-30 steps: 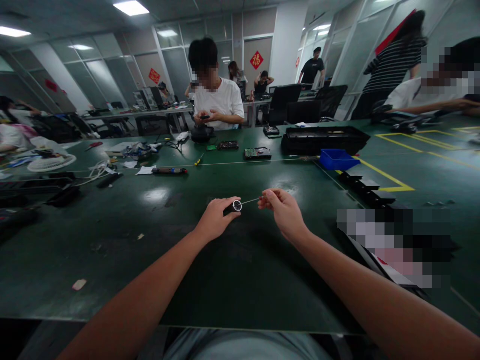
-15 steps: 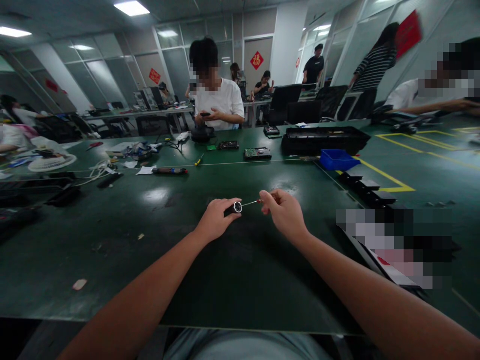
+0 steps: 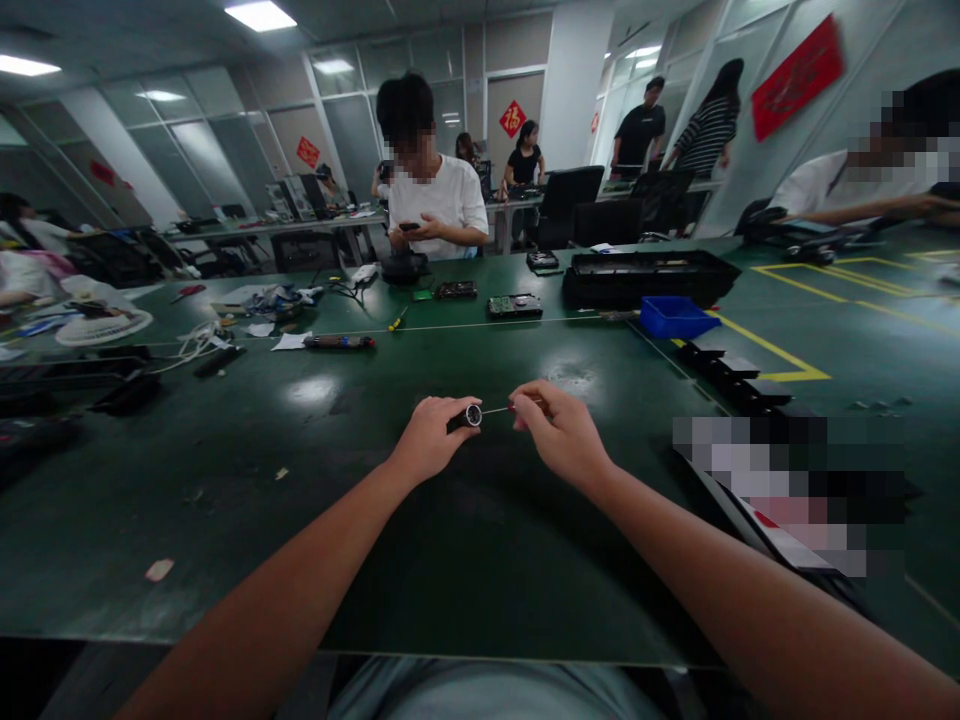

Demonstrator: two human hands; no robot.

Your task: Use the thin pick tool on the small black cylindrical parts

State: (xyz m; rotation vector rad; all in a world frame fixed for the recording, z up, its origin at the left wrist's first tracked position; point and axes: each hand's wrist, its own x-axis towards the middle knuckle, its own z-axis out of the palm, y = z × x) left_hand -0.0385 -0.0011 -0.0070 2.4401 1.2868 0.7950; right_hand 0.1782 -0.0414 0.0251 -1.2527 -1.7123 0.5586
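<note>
Cylinder [image 3: 471,417], dark, silver-rimmed: gripped by left hand [image 3: 435,438] | thin-shafted tool [image 3: 496,410]: pinched in right hand [image 3: 556,428], tip at cylinder's end | green bench [image 3: 225,480] beneath

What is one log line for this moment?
left hand: holds black cylinder; right hand: holds thin tool, tip at cylinder's ringed end, contact unclear; table: blue bin farther right

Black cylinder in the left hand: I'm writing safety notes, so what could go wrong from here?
The thin tool in the right hand, aimed at one end of the black cylinder, might slip and poke the left hand close by. Gripped only by that hand, the cylinder could twist.
</note>
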